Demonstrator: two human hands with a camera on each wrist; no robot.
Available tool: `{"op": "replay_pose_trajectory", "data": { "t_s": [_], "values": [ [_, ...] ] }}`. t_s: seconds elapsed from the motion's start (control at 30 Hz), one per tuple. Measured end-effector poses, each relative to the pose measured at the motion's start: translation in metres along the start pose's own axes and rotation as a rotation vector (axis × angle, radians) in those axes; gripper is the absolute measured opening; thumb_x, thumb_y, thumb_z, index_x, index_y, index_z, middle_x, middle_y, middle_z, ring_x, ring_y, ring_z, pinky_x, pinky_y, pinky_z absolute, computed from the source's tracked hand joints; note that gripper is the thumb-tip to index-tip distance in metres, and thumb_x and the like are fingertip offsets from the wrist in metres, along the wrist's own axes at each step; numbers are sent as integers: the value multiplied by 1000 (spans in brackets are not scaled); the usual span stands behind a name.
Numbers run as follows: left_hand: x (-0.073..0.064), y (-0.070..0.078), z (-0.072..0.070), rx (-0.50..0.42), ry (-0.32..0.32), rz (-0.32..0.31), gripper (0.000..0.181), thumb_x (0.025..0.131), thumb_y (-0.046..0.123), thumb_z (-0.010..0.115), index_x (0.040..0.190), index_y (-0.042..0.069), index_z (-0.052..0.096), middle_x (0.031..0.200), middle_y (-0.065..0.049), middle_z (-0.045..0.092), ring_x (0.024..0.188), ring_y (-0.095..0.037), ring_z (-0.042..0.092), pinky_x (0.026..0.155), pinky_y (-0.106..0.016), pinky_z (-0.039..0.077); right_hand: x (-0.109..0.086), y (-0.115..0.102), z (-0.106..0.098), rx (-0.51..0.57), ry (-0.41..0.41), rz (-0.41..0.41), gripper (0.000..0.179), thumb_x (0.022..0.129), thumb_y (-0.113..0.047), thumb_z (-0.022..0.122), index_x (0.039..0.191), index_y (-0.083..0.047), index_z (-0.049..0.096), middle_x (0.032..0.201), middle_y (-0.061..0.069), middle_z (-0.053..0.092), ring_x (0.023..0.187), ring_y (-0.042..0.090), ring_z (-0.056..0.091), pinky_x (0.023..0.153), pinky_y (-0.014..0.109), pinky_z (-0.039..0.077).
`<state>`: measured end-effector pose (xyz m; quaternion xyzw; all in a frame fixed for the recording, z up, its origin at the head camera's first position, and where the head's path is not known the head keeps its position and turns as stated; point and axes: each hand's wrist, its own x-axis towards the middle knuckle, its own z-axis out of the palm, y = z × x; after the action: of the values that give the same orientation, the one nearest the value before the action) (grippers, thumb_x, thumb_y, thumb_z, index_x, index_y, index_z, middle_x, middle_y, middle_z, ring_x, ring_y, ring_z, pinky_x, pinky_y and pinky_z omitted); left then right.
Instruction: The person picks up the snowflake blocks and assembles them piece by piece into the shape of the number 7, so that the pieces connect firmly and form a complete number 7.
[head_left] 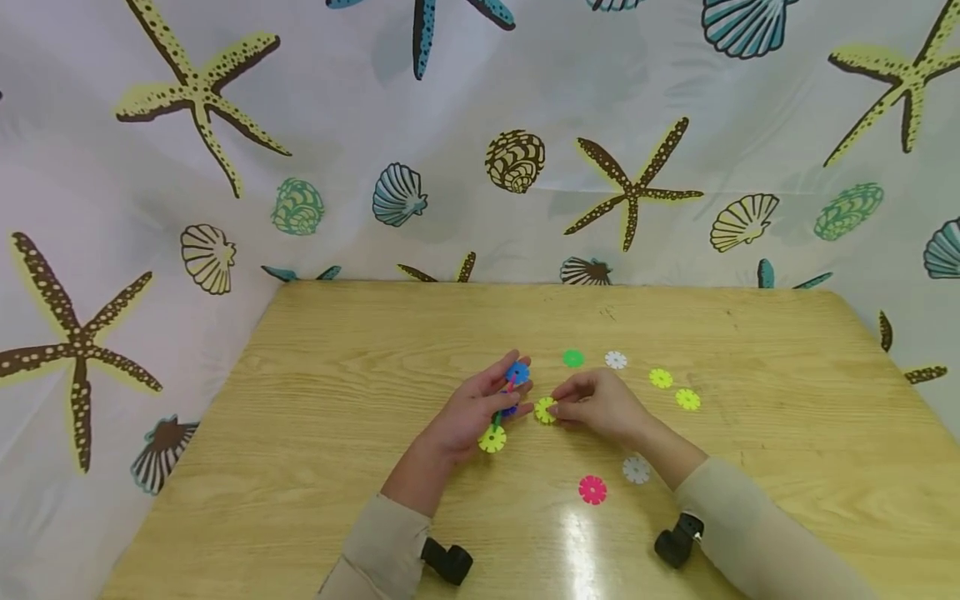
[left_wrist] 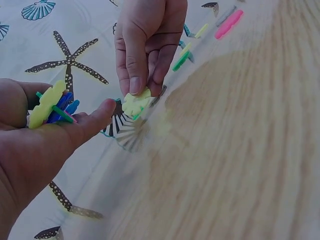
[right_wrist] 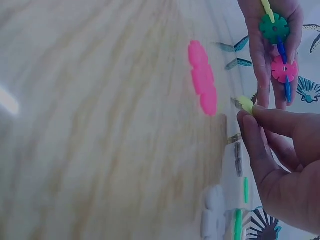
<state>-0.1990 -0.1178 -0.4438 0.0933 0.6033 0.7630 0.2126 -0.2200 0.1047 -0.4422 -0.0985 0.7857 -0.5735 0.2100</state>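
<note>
My left hand holds a chain of interlocked notched plastic discs, its thumb across them. In the right wrist view a green disc and a pink disc of this chain show, with blue discs edge-on between and below. A yellow disc sits at the chain's near end and a blue disc at its far end. Just right of the left fingertips, my right hand pinches a single yellow disc between thumb and fingers. That disc looks apart from the chain.
Loose discs lie on the wooden table: a green disc, a white disc and two yellow discs beyond the right hand. Nearer lie a pink disc and another white disc. A patterned cloth hangs behind.
</note>
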Motion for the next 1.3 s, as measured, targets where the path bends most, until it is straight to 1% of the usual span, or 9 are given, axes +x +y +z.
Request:
{"op": "replay_pose_trajectory", "data": {
  "t_s": [0.13, 0.27, 0.43, 0.6, 0.77, 0.93, 1.07, 1.17, 1.3],
  "values": [
    [-1, 3, -1, -7, -6, -7, 63, 104, -1, 41, 161, 13, 16, 166, -6, 23, 151, -32, 29, 112, -40, 45, -1, -2, 0, -4, 7, -14, 22, 90, -2, 70, 108, 11, 67, 95, 17, 69, 85, 20, 74, 80, 33, 64],
    [-3, 5, -2, 14, 7, -14, 64, 104, -1, 42, 161, 11, 15, 166, -9, 23, 150, -32, 31, 115, -41, 42, -2, -4, 0, -37, 25, -30, 23, 90, -4, 71, 108, 9, 69, 96, 18, 71, 84, 17, 72, 80, 33, 64],
    [-2, 6, -2, 28, 12, -20, 64, 104, -2, 42, 161, 8, 14, 166, -11, 24, 149, -32, 32, 119, -45, 38, -1, -7, -1, -62, 47, -56, 23, 90, -6, 72, 108, 9, 70, 98, 20, 73, 85, 18, 73, 80, 33, 64],
    [-2, 5, -2, 18, 14, -37, 64, 103, -2, 42, 161, 10, 17, 165, -9, 26, 149, -30, 32, 118, -43, 38, 0, -9, -3, -25, 38, -50, 25, 90, -5, 72, 110, 10, 68, 99, 20, 72, 86, 19, 74, 81, 35, 64],
    [-2, 3, -1, -10, 4, -46, 64, 103, -3, 41, 161, 11, 16, 166, -9, 24, 150, -30, 32, 118, -43, 40, 1, -12, -1, -13, 59, -68, 25, 91, -5, 70, 111, 11, 68, 99, 18, 70, 88, 19, 73, 82, 34, 64],
    [-3, 2, -1, -3, 2, -45, 64, 103, -3, 41, 161, 10, 15, 166, -10, 25, 149, -31, 32, 118, -45, 39, 2, -14, 2, 16, 64, -78, 24, 92, -2, 69, 111, 12, 67, 100, 18, 69, 92, 27, 74, 83, 37, 63],
    [-3, 0, -1, 11, -1, -45, 64, 104, -2, 41, 161, 10, 16, 165, -10, 25, 149, -33, 32, 119, -47, 38, 2, -15, 3, 13, 65, -93, 24, 92, -4, 69, 111, 11, 68, 101, 18, 69, 90, 25, 74, 82, 35, 64],
    [-4, 0, 0, 17, -22, -43, 63, 104, -1, 39, 161, 10, 15, 166, -10, 24, 149, -34, 31, 119, -48, 37, 1, -16, 3, 21, 62, -108, 25, 92, -5, 70, 112, 11, 68, 103, 19, 69, 90, 25, 73, 82, 36, 64],
    [-5, 0, 1, 23, -76, -31, 63, 105, -1, 37, 161, 10, 11, 167, -11, 20, 151, -33, 26, 119, -49, 37, 1, -17, 4, 15, 63, -131, 25, 93, -7, 70, 111, 10, 69, 107, 22, 68, 92, 28, 73, 84, 41, 63]
  ]
}}
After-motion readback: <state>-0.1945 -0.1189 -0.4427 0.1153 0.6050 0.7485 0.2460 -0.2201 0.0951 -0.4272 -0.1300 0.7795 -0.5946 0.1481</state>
